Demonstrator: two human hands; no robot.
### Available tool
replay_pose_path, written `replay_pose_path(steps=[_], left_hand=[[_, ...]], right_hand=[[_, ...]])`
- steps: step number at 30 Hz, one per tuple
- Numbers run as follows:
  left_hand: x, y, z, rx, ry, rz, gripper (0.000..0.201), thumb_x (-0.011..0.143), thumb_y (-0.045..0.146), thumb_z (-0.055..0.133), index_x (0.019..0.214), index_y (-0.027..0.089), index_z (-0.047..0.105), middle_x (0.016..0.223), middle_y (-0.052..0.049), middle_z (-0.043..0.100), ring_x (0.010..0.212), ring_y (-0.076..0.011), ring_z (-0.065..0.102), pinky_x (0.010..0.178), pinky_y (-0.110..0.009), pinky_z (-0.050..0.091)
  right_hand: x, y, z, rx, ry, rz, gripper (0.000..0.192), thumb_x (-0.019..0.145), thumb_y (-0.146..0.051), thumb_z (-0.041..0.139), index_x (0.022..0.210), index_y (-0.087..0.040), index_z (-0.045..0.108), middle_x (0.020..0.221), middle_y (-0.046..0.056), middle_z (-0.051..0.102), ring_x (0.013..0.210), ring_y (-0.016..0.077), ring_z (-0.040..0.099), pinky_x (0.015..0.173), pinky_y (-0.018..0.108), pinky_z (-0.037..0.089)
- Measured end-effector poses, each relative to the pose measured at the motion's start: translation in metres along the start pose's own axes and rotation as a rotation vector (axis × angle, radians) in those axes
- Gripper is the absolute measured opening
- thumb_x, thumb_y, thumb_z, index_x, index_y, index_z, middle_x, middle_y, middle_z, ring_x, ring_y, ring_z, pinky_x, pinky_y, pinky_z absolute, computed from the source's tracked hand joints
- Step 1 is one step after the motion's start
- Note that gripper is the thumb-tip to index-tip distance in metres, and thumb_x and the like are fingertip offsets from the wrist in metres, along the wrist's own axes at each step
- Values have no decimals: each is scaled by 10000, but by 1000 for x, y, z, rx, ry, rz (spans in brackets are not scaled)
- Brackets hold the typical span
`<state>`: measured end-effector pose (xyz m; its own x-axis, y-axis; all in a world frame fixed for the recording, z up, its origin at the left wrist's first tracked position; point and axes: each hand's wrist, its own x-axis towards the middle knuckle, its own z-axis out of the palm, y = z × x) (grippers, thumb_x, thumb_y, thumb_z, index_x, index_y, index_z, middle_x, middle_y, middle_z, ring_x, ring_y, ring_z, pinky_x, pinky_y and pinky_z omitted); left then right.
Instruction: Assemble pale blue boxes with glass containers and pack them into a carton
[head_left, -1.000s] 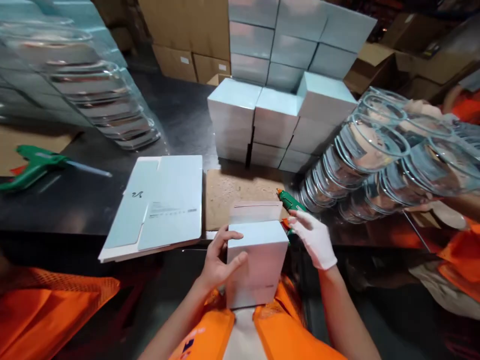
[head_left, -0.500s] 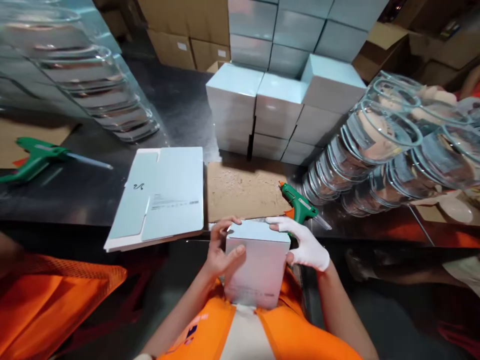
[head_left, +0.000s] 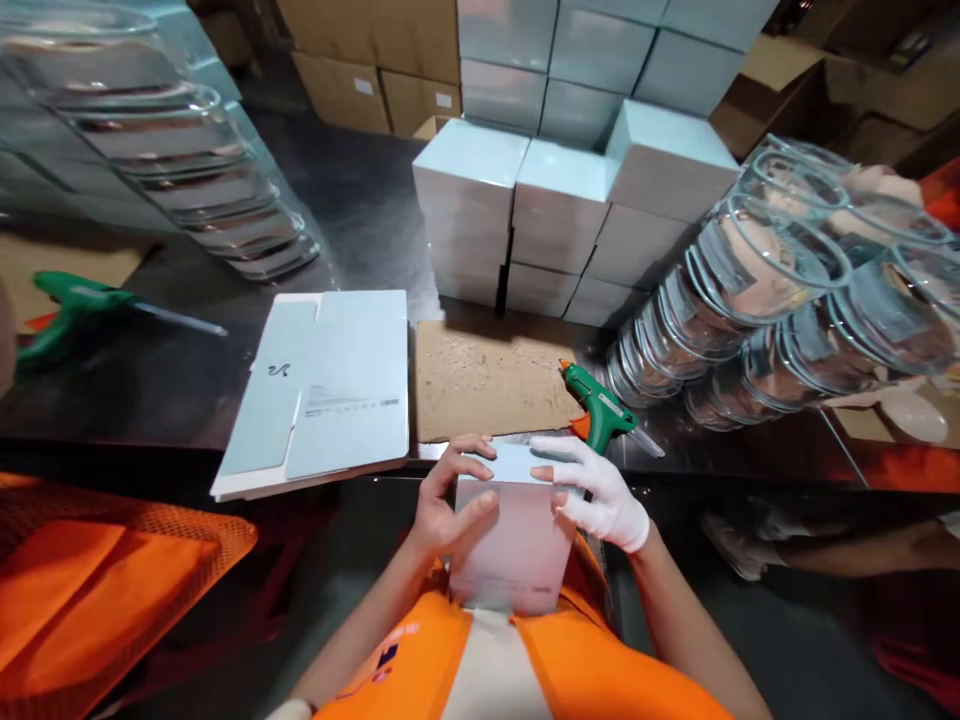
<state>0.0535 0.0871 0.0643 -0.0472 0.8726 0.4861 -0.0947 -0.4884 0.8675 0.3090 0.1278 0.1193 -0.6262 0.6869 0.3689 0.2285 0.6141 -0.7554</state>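
— How are the two arms set?

— Both forearms come up from the orange vest and bend inward toward the chest. The left hand (head_left: 444,500), bare, clasps the left side of a pale box (head_left: 514,530), thumb laid across its front face and fingers curled over the top edge. The right hand (head_left: 600,490), in a white glove, closes on the right side, fingers spread flat across the lid. So both hands are gripping the box between them.

— And where is the box?

— Held against the person's body, just below the near edge of the dark tabletop (head_left: 150,380), not resting on it.

— How does it look?

— A closed, square-sided carton, pale blue-grey with a faint sheen, tilted so the lid faces the camera. A thin line of small print runs low on the front; it is too small to read.

— What lies around it, big things first?

— A stack of matching boxes (head_left: 555,200) at the back, nested clear plastic shells (head_left: 772,300) to the right, a pile of flat unfolded cartons (head_left: 322,385) to the left, a brown cardboard pad (head_left: 487,380) straight ahead, and a green glue gun (head_left: 600,410) just beside the gloved hand.
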Motion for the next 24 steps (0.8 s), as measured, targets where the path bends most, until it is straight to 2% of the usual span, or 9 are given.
replay_pose_path(steps=[4, 7, 9, 11, 13, 15, 18, 21, 24], left_hand=[[12, 16, -17, 153, 162, 88, 108, 925, 226, 762, 1005, 245, 693, 1100, -39, 710, 1155, -220, 682, 1065, -402, 511], [20, 28, -20, 196, 429, 118, 178, 886, 195, 789, 1010, 248, 673, 1150, -32, 703, 1232, -244, 664, 1140, -450, 462], [22, 30, -10, 85, 589, 85, 225, 888, 274, 808, 1028, 259, 633, 1200, -27, 678, 1265, -257, 658, 1169, -479, 443], [19, 26, 5, -45, 651, -4, 302, 908, 432, 799, 1066, 276, 594, 1263, -31, 648, 1269, -257, 658, 1130, -457, 481], [11, 21, 13, -33, 578, -94, 338, 933, 560, 739, 1035, 273, 595, 1285, -48, 647, 1288, -264, 646, 1080, -421, 516], [6, 21, 9, 186, 438, -79, 303, 935, 537, 746, 929, 255, 636, 1271, -60, 673, 1342, -276, 608, 1111, -412, 492], [14, 34, -9, 492, 169, 134, 358, 812, 452, 893, 1081, 276, 738, 1293, -78, 714, 1373, -309, 595, 1189, -423, 440], [37, 52, -18, 536, -175, 209, 1022, 618, 522, 996, 1518, 281, 577, 1450, -152, 681, 1350, -410, 630, 1161, -515, 492], [51, 54, -14, 525, -397, 44, 926, 608, 453, 997, 1453, 298, 652, 1319, -137, 766, 1117, -421, 752, 989, -528, 605]], right_hand=[[-39, -1, -7, 116, 324, 450, 879, 788, -866, 694, 1424, -264, 622, 1397, 172, 666, 1233, 305, 699, 1022, 458, 603], [-70, -12, 6, 252, 168, 778, 665, 806, -823, 714, 1076, -219, 771, 966, 99, 778, 840, 245, 753, 782, 375, 643], [-80, -23, 22, 357, 20, 852, 619, 733, -799, 789, 913, -207, 793, 864, 77, 775, 771, 253, 734, 767, 396, 640], [-78, -34, 30, 381, 158, 852, 624, 690, -794, 818, 910, -210, 808, 877, 85, 789, 785, 276, 734, 796, 427, 643], [-69, -46, 20, 271, 472, 828, 630, 738, -808, 768, 948, -216, 823, 870, 101, 801, 754, 283, 732, 762, 430, 647], [-55, -59, -8, 103, 581, 736, 596, 811, -782, 727, 996, -227, 840, 855, 103, 810, 724, 280, 734, 692, 399, 637], [-26, -77, -49, -173, 175, 426, 391, 965, -594, 666, 1045, -258, 850, 860, 77, 815, 768, 245, 748, 709, 335, 599], [9, -86, -63, -413, -222, 99, 422, 1068, -451, 518, 853, -256, 824, 751, 53, 776, 710, 195, 714, 707, 300, 539], [46, -86, -80, -413, -249, -12, 480, 1065, -549, 514, 818, -249, 796, 775, 49, 784, 733, 191, 727, 711, 290, 534]])
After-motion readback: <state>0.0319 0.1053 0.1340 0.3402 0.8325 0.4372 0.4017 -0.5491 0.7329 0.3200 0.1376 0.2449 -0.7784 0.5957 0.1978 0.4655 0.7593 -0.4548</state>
